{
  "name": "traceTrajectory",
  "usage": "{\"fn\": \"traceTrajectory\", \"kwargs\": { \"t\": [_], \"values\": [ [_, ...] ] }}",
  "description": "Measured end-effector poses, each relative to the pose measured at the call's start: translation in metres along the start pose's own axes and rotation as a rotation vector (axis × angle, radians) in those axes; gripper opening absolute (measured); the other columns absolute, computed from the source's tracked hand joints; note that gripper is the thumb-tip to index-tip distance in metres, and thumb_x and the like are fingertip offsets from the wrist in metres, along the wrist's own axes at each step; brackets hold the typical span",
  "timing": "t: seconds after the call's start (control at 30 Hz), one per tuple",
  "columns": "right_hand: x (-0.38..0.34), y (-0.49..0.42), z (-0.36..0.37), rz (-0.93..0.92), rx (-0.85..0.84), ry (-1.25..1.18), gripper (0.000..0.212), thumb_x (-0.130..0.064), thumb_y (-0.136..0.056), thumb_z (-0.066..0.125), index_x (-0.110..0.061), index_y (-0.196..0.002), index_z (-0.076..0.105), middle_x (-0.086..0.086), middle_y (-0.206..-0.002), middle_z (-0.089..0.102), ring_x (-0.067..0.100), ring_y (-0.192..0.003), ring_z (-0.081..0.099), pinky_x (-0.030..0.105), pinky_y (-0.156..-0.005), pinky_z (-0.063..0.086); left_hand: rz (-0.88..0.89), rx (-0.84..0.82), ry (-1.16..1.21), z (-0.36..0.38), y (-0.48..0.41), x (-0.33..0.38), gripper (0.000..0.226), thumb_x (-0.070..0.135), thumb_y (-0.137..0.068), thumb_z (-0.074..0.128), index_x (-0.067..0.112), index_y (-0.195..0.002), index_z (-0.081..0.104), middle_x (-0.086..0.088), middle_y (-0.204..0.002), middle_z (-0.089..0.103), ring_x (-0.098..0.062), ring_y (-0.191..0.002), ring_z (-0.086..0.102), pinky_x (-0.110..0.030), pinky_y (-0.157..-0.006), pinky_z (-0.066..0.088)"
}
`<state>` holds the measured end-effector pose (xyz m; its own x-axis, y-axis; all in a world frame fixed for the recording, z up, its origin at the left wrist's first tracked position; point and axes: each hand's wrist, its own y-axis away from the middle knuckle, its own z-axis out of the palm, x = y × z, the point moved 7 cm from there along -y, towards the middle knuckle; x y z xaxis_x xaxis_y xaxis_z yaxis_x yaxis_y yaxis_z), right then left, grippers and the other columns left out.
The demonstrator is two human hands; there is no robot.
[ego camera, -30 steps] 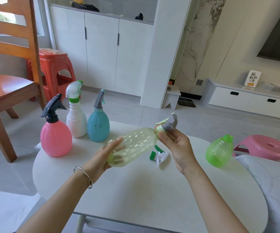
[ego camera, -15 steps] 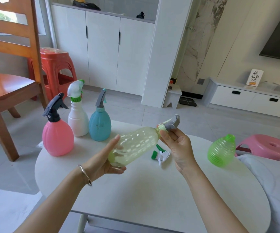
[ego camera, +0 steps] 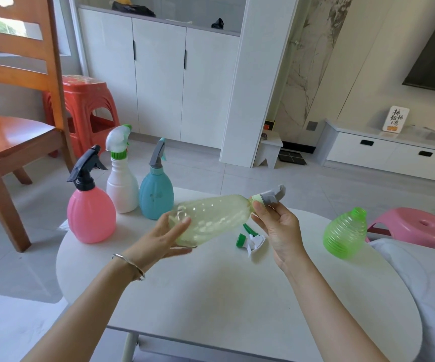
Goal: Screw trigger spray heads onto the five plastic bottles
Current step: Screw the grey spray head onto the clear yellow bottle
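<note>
Where hands [ego camera: 164,236] grip: loose sprayer [ego camera: 250,237] beneath.

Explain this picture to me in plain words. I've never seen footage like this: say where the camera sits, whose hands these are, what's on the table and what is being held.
There is no machine here. A person wears one wide-angle camera on the head, looking forward and down, so the two bare arms reach in from the bottom edge.

The left hand cradles the base of a pale yellow translucent plastic bottle, held tilted above the round white table. The right hand pinches the grey trigger spray head at its neck.

Standing on the table with heads fitted: a pink bottle with a black sprayer, a white bottle with a white-and-green sprayer and a teal bottle with a grey sprayer. A ribbed green bottle has no head; a loose white-and-green spray head lies beside the hands.
</note>
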<state>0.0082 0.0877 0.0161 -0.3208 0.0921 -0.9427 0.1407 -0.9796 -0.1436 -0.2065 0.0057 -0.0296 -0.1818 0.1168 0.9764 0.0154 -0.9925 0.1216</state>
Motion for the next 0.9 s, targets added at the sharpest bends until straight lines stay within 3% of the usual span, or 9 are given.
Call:
{"fn": "traceTrajectory", "kwargs": {
  "t": [0.13,0.2,0.27,0.3,0.4,0.53,0.6,0.77,0.9],
  "values": [
    [0.004,0.0,-0.001,0.015,0.002,-0.015,0.012,-0.012,-0.077,0.073,-0.015,-0.088,0.071,-0.007,-0.08,0.075,0.001,-0.08,0.068,0.014,-0.071,0.052,0.012,-0.083,0.064,-0.001,0.002,-0.002,0.085,0.017,-0.068,0.083,0.023,-0.138,0.034,-0.008,-0.134,0.056,-0.021,-0.109,0.066,-0.027,-0.087,0.056],
    [0.006,0.001,0.002,0.028,-0.015,-0.006,0.01,-0.012,-0.076,0.073,-0.016,-0.085,0.072,-0.007,-0.08,0.075,0.003,-0.08,0.068,0.015,-0.071,0.053,-0.042,-0.076,0.16,0.002,0.002,-0.005,0.089,0.035,-0.065,0.084,0.028,-0.136,0.031,-0.008,-0.13,0.059,-0.025,-0.105,0.067,-0.031,-0.083,0.058],
    [0.009,0.002,0.004,0.04,-0.033,0.01,0.008,-0.012,-0.077,0.073,-0.016,-0.084,0.072,-0.006,-0.08,0.075,0.004,-0.081,0.068,0.015,-0.072,0.053,-0.101,-0.031,0.169,0.004,0.003,-0.003,0.079,0.066,-0.065,0.065,0.031,-0.13,0.037,-0.004,-0.128,0.058,-0.029,-0.1,0.069,-0.038,-0.076,0.06],
    [0.01,0.003,0.004,0.045,-0.033,0.014,0.008,-0.012,-0.077,0.073,-0.016,-0.084,0.072,-0.006,-0.08,0.075,0.005,-0.081,0.068,0.016,-0.072,0.053,-0.101,-0.004,0.14,0.003,0.002,-0.002,0.077,0.068,-0.065,0.055,0.031,-0.13,0.038,-0.002,-0.129,0.056,-0.03,-0.098,0.07,-0.039,-0.072,0.06],
    [0.012,0.002,0.0,0.082,0.026,-0.016,0.007,-0.012,-0.076,0.075,-0.016,-0.081,0.073,-0.007,-0.077,0.074,0.007,-0.08,0.067,0.016,-0.07,0.054,-0.005,0.037,0.111,-0.003,0.0,0.003,0.078,0.054,-0.067,0.064,0.021,-0.134,0.039,-0.005,-0.136,0.052,-0.023,-0.099,0.069,-0.031,-0.073,0.06],
    [0.016,0.002,-0.003,0.115,0.063,-0.026,0.007,-0.012,-0.075,0.075,-0.015,-0.079,0.071,-0.008,-0.075,0.072,0.011,-0.081,0.065,0.014,-0.068,0.053,-0.025,-0.089,0.102,-0.002,0.002,-0.002,0.096,0.028,-0.059,0.085,0.021,-0.14,0.034,-0.004,-0.139,0.051,-0.013,-0.111,0.064,-0.024,-0.084,0.055],
    [0.017,0.002,-0.001,0.129,0.044,-0.037,0.009,-0.012,-0.075,0.075,-0.015,-0.083,0.071,-0.008,-0.077,0.074,0.01,-0.083,0.066,0.015,-0.07,0.054,-0.118,-0.161,0.054,0.0,0.006,-0.008,0.114,0.032,-0.05,0.09,0.022,-0.144,0.026,-0.004,-0.137,0.052,-0.016,-0.111,0.064,-0.031,-0.085,0.056],
    [0.013,0.002,0.007,0.153,-0.059,-0.02,0.026,-0.017,-0.069,0.074,-0.012,-0.094,0.07,-0.002,-0.092,0.075,0.013,-0.092,0.067,0.016,-0.074,0.054,-0.024,-0.114,-0.028,-0.006,0.004,0.002,0.104,0.032,-0.047,0.093,0.039,-0.133,0.035,-0.004,-0.135,0.05,-0.025,-0.103,0.068,-0.031,-0.079,0.058],
    [0.013,0.003,0.011,0.152,-0.069,-0.024,0.023,-0.012,-0.075,0.071,-0.008,-0.098,0.068,0.005,-0.099,0.073,0.017,-0.097,0.066,0.016,-0.074,0.054,-0.105,-0.048,0.227,-0.005,0.001,-0.003,0.088,0.068,-0.059,0.071,0.032,-0.134,0.042,-0.001,-0.135,0.052,-0.029,-0.105,0.067,-0.034,-0.077,0.059]
  ]
}}
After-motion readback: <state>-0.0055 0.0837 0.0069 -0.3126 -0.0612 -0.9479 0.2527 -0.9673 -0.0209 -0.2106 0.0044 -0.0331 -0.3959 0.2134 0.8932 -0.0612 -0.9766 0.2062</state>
